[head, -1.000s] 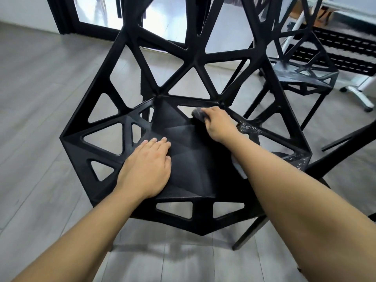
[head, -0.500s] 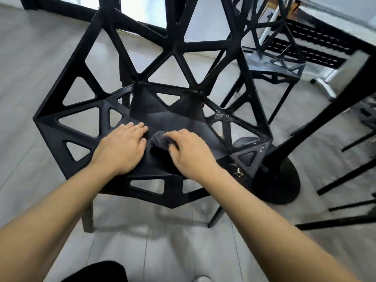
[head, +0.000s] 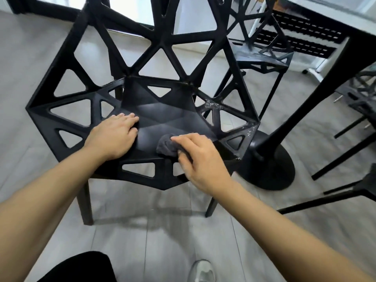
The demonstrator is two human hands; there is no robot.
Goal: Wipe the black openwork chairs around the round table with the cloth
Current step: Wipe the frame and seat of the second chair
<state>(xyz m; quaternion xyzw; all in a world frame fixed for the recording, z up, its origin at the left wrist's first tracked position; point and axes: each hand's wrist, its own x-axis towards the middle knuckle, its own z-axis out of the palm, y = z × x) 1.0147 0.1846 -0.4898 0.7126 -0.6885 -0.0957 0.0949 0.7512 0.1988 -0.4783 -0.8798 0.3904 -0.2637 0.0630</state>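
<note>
Black openwork, grey cloth, pale grey floor

The near chair [head: 162, 119] is matt black, cut in triangles (whitish specks on its right rim); the cloth [head: 165, 147] is dark charcoal grey; the plank floor [head: 142, 241] is light grey; the shoe [head: 203, 271] is whitish grey.

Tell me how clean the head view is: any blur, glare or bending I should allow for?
Head view: the chair seat, the cloth and both hands are fairly sharp; the floor and picture edges smear with motion; daylight from the window blows out the top; wide-angle bending curves the table leg; soft shadow beneath the chair.
</note>
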